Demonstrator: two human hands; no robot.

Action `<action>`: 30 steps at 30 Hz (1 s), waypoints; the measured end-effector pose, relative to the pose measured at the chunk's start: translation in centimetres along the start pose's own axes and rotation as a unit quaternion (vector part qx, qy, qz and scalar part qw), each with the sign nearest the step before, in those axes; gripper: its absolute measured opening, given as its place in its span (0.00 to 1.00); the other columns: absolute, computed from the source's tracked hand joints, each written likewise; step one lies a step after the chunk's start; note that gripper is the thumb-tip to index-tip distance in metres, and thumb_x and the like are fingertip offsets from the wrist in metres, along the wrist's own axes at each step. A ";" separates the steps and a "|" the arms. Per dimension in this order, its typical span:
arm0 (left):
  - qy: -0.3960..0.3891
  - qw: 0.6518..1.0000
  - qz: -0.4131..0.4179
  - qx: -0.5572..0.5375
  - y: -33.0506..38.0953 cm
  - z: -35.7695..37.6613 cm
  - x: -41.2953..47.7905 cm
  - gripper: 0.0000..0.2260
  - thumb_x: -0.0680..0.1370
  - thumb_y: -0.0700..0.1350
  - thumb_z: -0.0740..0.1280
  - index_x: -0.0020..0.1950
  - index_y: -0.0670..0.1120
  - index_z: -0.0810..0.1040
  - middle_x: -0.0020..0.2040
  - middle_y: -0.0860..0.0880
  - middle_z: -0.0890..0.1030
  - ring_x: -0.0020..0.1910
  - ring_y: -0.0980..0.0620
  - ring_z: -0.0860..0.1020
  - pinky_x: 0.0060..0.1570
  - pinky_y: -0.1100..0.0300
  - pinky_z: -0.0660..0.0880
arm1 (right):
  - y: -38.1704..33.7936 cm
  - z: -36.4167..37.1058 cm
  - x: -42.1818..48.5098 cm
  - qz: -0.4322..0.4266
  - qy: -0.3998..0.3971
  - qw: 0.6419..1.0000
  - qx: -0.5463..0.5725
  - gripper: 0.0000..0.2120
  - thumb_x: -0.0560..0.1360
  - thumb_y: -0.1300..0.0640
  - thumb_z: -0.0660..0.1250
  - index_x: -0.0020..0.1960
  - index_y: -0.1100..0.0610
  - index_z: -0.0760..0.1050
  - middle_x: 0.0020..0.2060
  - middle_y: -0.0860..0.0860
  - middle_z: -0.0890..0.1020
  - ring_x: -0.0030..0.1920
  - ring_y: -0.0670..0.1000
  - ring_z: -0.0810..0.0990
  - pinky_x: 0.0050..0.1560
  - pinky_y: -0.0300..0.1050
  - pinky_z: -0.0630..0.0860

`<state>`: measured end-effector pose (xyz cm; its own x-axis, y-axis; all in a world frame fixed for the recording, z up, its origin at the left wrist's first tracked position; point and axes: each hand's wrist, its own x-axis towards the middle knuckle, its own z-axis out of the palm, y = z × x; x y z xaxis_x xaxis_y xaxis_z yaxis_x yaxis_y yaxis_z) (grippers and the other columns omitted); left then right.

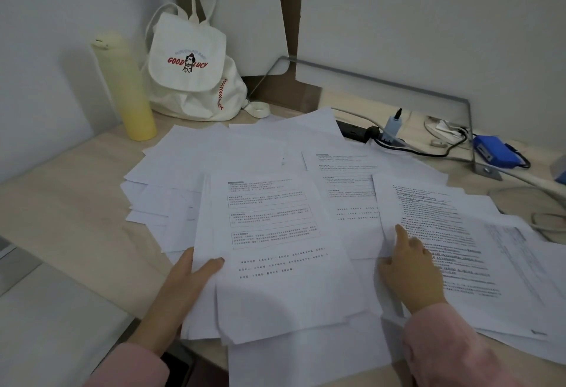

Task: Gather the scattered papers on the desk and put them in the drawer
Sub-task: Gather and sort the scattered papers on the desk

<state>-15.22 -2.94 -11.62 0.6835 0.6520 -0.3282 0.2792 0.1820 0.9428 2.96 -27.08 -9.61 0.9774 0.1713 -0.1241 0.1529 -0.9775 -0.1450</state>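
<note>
Papers (269,154) across desk (70,218), bare leftward; left hand (190,276) grip on stack (275,264) edge; right hand (410,267) released atop them

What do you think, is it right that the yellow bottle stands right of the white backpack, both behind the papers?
No, one thing is wrong: the head view shows the yellow bottle left of the white backpack, both behind the papers.

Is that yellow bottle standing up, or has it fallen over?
Upright. The yellow bottle stands on its base on the desk, cap at the top, beside the white bag.
</note>
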 end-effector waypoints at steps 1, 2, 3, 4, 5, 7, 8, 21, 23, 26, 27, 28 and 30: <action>0.000 1.000 0.011 0.018 -0.1 0.2 0.0 0.09 0.76 0.44 0.67 0.56 0.49 0.74 0.48 0.55 0.79 0.46 0.55 0.77 0.40 0.62 0.71 | 0.1 0.1 -0.1 -0.007 0.014 1.000 0.001 0.27 0.76 0.60 0.57 0.73 0.56 0.52 0.61 0.59 0.70 0.62 0.60 0.70 0.58 0.55 0.71; 0.000 0.999 0.021 0.040 -0.1 0.3 0.1 0.13 0.75 0.44 0.68 0.58 0.48 0.73 0.49 0.54 0.79 0.47 0.55 0.77 0.40 0.63 0.71 | 0.2 0.2 0.0 -0.014 0.027 1.000 0.002 0.28 0.75 0.63 0.56 0.73 0.56 0.52 0.60 0.59 0.71 0.61 0.60 0.71 0.56 0.54 0.71; 0.002 0.998 0.028 0.061 -0.2 0.4 0.1 0.15 0.75 0.44 0.68 0.60 0.46 0.72 0.50 0.52 0.79 0.47 0.54 0.77 0.40 0.63 0.71 | 0.3 0.1 0.0 -0.019 0.040 0.999 0.011 0.28 0.75 0.64 0.56 0.73 0.57 0.53 0.59 0.59 0.73 0.59 0.60 0.73 0.55 0.53 0.72; 0.005 0.996 0.034 0.078 -0.2 0.5 0.1 0.16 0.75 0.43 0.68 0.61 0.45 0.71 0.51 0.51 0.78 0.48 0.52 0.76 0.40 0.63 0.70 | 0.5 -0.1 0.1 -0.022 0.049 0.998 0.033 0.27 0.74 0.66 0.56 0.72 0.57 0.55 0.57 0.59 0.75 0.57 0.60 0.75 0.53 0.52 0.72; 0.009 0.996 0.036 0.087 -0.2 0.5 0.1 0.15 0.76 0.41 0.67 0.61 0.45 0.71 0.50 0.51 0.77 0.47 0.52 0.75 0.39 0.64 0.69 | 0.5 -0.6 0.1 -0.023 0.055 0.996 0.070 0.26 0.74 0.67 0.56 0.72 0.58 0.58 0.55 0.61 0.77 0.55 0.61 0.76 0.51 0.51 0.71; 0.016 0.995 0.034 0.089 -0.2 0.6 0.1 0.12 0.77 0.38 0.65 0.59 0.45 0.70 0.45 0.54 0.75 0.43 0.56 0.74 0.37 0.65 0.68 | 0.4 -1.6 -0.1 -0.030 0.076 0.985 0.153 0.25 0.74 0.70 0.55 0.71 0.59 0.63 0.52 0.64 0.79 0.51 0.62 0.78 0.45 0.48 0.69; 0.018 0.996 0.031 0.086 -0.1 0.7 0.1 0.11 0.77 0.38 0.64 0.57 0.45 0.69 0.44 0.56 0.74 0.42 0.58 0.73 0.37 0.64 0.68 | 0.1 -2.1 -0.4 -0.040 0.093 0.978 0.180 0.25 0.75 0.71 0.54 0.70 0.59 0.65 0.49 0.64 0.80 0.47 0.62 0.78 0.42 0.47 0.68; 0.024 0.997 0.027 0.065 0.4 0.7 -0.9 0.10 0.80 0.42 0.56 0.59 0.47 0.71 0.54 0.49 0.77 0.50 0.53 0.75 0.45 0.61 0.71 | -11.4 0.0 -5.2 -0.193 -0.027 0.893 0.405 0.18 0.79 0.65 0.52 0.67 0.55 0.69 0.32 0.51 0.73 0.28 0.47 0.67 0.25 0.33 0.63; 0.014 0.999 0.015 0.038 0.6 0.7 -1.0 0.10 0.81 0.49 0.56 0.60 0.50 0.70 0.54 0.53 0.75 0.55 0.52 0.74 0.55 0.59 0.68 | -13.0 0.6 -6.1 -0.184 -0.069 0.877 0.439 0.18 0.79 0.64 0.52 0.67 0.54 0.69 0.38 0.51 0.75 0.32 0.47 0.70 0.29 0.28 0.66; -0.003 1.000 -0.007 0.011 0.4 0.4 -0.6 0.19 0.79 0.59 0.53 0.66 0.51 0.69 0.57 0.54 0.73 0.58 0.54 0.72 0.63 0.59 0.64 | -14.9 1.1 -6.9 -0.152 -0.191 0.814 0.526 0.16 0.80 0.60 0.55 0.65 0.48 0.68 0.46 0.47 0.79 0.46 0.47 0.79 0.40 0.28 0.71; -0.011 1.000 -0.009 0.001 0.4 0.4 -0.5 0.23 0.78 0.61 0.53 0.67 0.50 0.70 0.60 0.54 0.74 0.60 0.54 0.72 0.66 0.58 0.64 | -15.2 1.3 -7.0 -0.146 -0.238 0.790 0.546 0.15 0.80 0.56 0.56 0.65 0.48 0.68 0.48 0.46 0.79 0.49 0.47 0.79 0.47 0.32 0.74; -0.017 1.000 -0.006 -0.005 0.4 0.3 -0.4 0.25 0.77 0.62 0.54 0.68 0.50 0.70 0.63 0.54 0.74 0.62 0.53 0.73 0.68 0.55 0.64 | -15.3 1.4 -7.0 -0.149 -0.268 0.776 0.552 0.15 0.80 0.53 0.57 0.65 0.48 0.68 0.50 0.46 0.78 0.53 0.47 0.79 0.54 0.38 0.75; -0.020 1.000 -0.007 -0.002 0.5 0.1 -0.5 0.23 0.77 0.60 0.58 0.66 0.48 0.72 0.62 0.50 0.77 0.60 0.51 0.76 0.66 0.51 0.69 | -14.9 1.4 -6.7 -0.170 -0.269 0.790 0.524 0.15 0.79 0.51 0.58 0.65 0.47 0.69 0.55 0.47 0.78 0.57 0.47 0.77 0.61 0.44 0.73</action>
<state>-15.33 -3.23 -11.01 0.7059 0.6195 -0.3435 0.2866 0.1937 0.9383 -6.06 -13.48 -7.94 0.6585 0.7053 -0.2624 -0.0873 -0.2747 -0.9576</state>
